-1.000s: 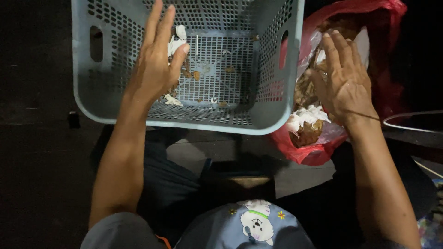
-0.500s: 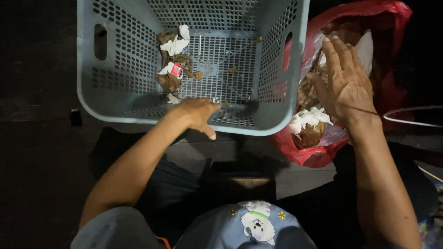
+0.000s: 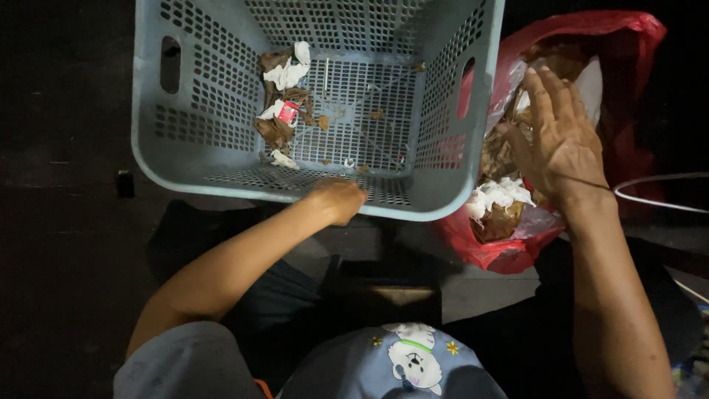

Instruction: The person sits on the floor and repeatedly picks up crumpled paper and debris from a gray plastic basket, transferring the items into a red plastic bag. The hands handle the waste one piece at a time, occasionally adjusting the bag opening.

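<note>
Grey basket on dark floor, left hand gripping rim, right hand open.

You are looking at a dark floor that is carrying a grey basket, a red bag and a small dark block.

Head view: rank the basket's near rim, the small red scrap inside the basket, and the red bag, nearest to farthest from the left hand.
1. Near rim of the grey basket: the left hand is on it.
2. Small red scrap: inside the basket, above and left of the hand.
3. Red bag: farthest, off to the right under the right hand.
</note>
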